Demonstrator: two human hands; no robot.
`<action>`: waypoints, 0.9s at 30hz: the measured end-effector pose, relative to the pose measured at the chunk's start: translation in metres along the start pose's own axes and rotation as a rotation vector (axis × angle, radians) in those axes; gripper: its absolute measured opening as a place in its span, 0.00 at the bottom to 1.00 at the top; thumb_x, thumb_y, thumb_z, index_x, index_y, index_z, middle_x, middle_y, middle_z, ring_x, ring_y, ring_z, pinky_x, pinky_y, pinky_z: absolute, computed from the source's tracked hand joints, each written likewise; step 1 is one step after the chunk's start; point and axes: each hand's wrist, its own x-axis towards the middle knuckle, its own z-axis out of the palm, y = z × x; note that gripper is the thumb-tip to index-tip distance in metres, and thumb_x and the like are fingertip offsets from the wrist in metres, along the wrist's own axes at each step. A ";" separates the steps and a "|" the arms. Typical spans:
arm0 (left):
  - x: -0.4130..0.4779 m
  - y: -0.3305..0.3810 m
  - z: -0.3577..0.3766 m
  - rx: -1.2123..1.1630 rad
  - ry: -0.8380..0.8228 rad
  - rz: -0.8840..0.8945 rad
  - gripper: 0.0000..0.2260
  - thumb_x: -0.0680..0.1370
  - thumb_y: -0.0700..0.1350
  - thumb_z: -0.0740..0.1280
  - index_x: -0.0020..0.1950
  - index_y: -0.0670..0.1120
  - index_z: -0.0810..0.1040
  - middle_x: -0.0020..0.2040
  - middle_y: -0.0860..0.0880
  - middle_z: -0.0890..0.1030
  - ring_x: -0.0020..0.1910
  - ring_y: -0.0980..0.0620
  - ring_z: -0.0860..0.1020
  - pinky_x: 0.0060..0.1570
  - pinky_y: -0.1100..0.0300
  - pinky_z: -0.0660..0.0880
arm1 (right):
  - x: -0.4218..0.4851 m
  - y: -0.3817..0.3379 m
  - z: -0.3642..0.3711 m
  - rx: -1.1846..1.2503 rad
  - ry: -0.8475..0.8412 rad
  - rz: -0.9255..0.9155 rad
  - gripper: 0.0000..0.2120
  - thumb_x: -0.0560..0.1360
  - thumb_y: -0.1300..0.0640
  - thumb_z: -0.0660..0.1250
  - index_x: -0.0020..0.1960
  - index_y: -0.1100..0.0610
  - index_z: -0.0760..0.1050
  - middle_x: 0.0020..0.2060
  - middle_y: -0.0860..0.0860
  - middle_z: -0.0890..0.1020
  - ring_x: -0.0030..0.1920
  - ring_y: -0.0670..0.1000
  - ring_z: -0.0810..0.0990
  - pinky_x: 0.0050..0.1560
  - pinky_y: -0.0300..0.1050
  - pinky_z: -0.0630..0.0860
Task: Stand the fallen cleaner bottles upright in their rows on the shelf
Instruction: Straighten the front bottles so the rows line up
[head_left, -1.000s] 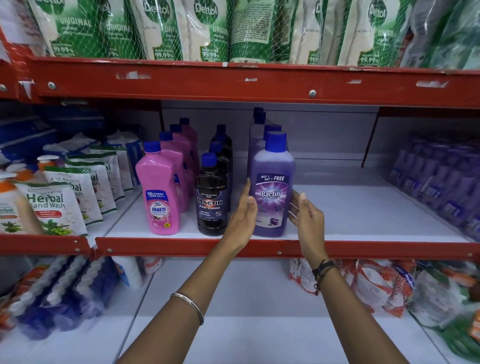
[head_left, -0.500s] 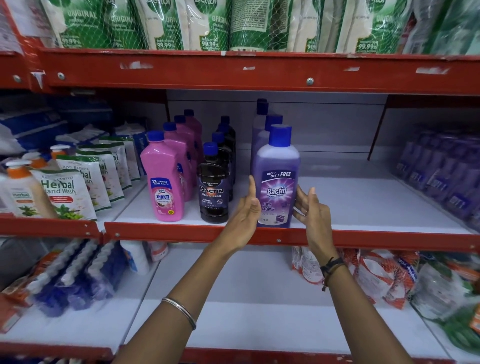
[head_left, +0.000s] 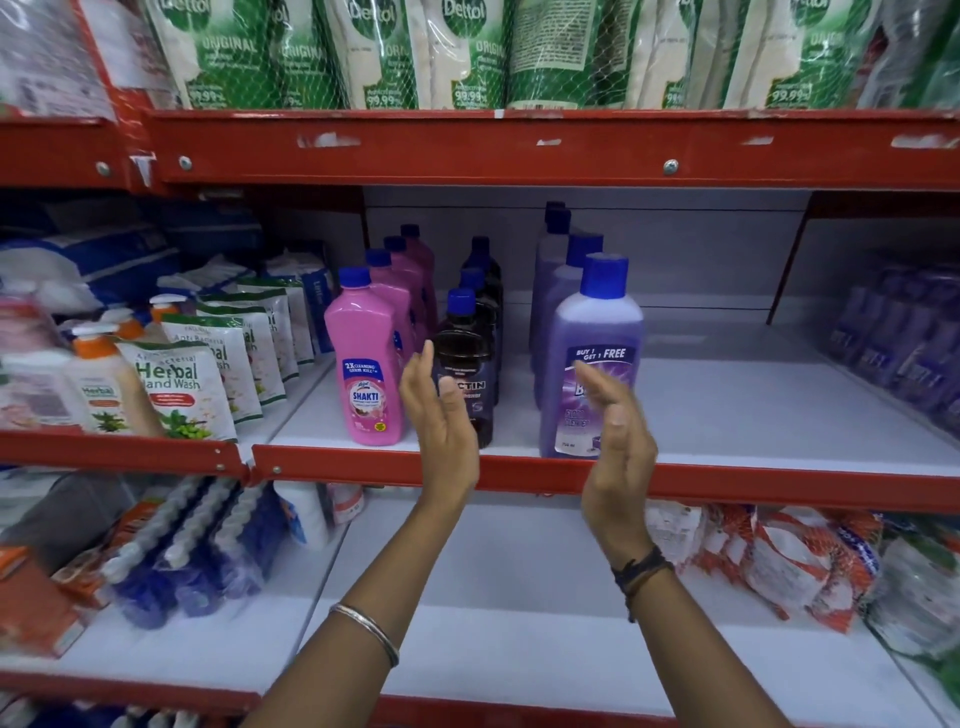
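Note:
Three rows of cleaner bottles stand upright on the white middle shelf (head_left: 753, 405). The front pink Shakti bottle (head_left: 366, 358) leads the left row. A dark Bactin bottle (head_left: 467, 358) heads the middle row, and a purple Bactin bottle (head_left: 592, 338) with a blue cap heads the right row. My left hand (head_left: 441, 415) is raised in front of the dark bottle, palm facing right, fingers apart and empty. In front of the purple bottle's label, my right hand (head_left: 618, 431) is held up with its palm facing left, touching nothing. No fallen bottle is in view.
Herbal hand wash pouches (head_left: 176, 384) and pump bottles fill the shelf to the left. Purple packs (head_left: 893, 338) lie at the far right. Dettol refill pouches (head_left: 374, 52) sit on the shelf above. Netted packets (head_left: 779, 561) and blue brushes (head_left: 192, 545) lie on the shelf below.
Both hands have let go of the purple bottle and drawn back toward me. The purple bottle stays upright at the shelf's front edge.

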 end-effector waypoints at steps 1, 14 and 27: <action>0.006 -0.004 -0.005 0.012 -0.053 -0.032 0.32 0.72 0.72 0.43 0.73 0.60 0.55 0.77 0.52 0.55 0.76 0.53 0.54 0.72 0.54 0.55 | -0.002 -0.002 0.014 0.036 -0.110 0.053 0.24 0.79 0.42 0.49 0.66 0.53 0.71 0.64 0.48 0.76 0.66 0.48 0.74 0.65 0.41 0.71; 0.029 -0.017 -0.045 0.073 -0.550 -0.041 0.32 0.67 0.75 0.40 0.70 0.69 0.43 0.73 0.67 0.47 0.75 0.63 0.47 0.77 0.48 0.47 | 0.011 0.021 0.082 0.023 -0.273 0.399 0.16 0.81 0.45 0.47 0.68 0.36 0.59 0.68 0.40 0.69 0.70 0.42 0.67 0.68 0.34 0.64; 0.016 -0.014 -0.067 0.090 -0.600 -0.056 0.33 0.67 0.75 0.39 0.72 0.69 0.44 0.76 0.63 0.49 0.77 0.56 0.47 0.76 0.44 0.48 | -0.010 0.009 0.076 -0.043 -0.235 0.404 0.28 0.75 0.35 0.46 0.73 0.42 0.59 0.73 0.47 0.66 0.73 0.45 0.63 0.75 0.54 0.60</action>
